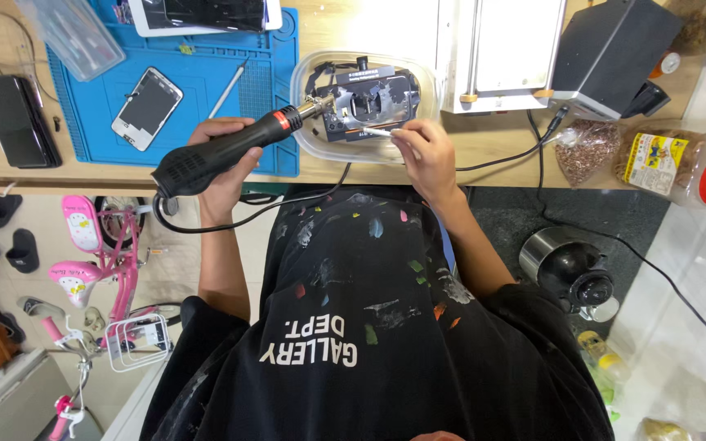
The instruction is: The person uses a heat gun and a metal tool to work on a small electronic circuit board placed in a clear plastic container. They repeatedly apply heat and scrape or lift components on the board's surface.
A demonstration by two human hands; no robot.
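The dark device frame [367,104], a black and metallic piece with cut-out openings and a clamp-like fixture round it, lies inside a clear plastic tray [308,122] on the wooden bench [467,147], just right of the blue work mat [198,73]. A black hot-air gun [222,151] with a red band near its metal nozzle is aimed at the frame's left side, the nozzle tip reaching over the tray's rim. The left hand [226,167] is wrapped tight round the gun's grip, forearm coming up from below, with the gun's black cord [230,219] looping down past the bench edge. The right hand [426,155] is pinched narrow on a thin pale tool [377,131], whose tip touches the frame's lower edge; the wrist rests near the tray's right rim. On the mat a white smartphone [147,108] lies face up, a slim silver tool [228,88] beside it, both apart from the tray. A white box-shaped machine [500,53] stands just behind the tray to the right, with a black unit [610,53] beyond it. The tray sits close to the bench's front edge, with a strip of bare wood between it and the machine's cable [525,151].
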